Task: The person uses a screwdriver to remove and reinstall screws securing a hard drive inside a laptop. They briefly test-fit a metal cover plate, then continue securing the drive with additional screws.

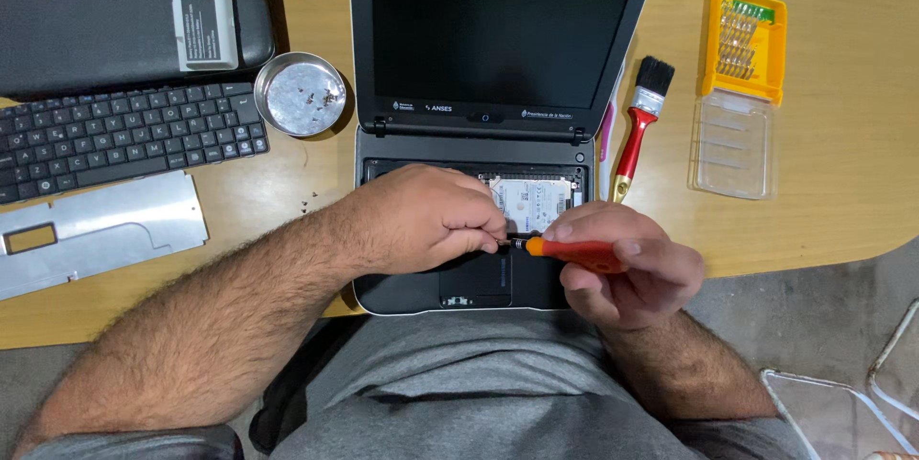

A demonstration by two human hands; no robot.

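we note the bench [842, 192] carrying a small laptop [498, 39] with its screen upright and its keyboard already off, so the inner bay stands open. the removed keyboard [124, 139] lies to the left, with a bare metal plate [105, 230] just below it, and a second, closed laptop [86, 10] behind. a round metal dish [302, 94] beside the open machine holds several loose screws; a few more lie on the wood near it. we judge the strip-down well advanced, with the hard drive [531, 200] still seated in its bay. on the right lie a red-handled brush [639, 125] and a yellow bit case [742, 39] with its clear lid open.

the right hand [627, 273] has its grip closed around an orange screwdriver [574, 251], shaft pointing left. the left hand [426, 221] is curled, fingertips pinching at the tip just below the hard drive; what they pinch we cannot tell.
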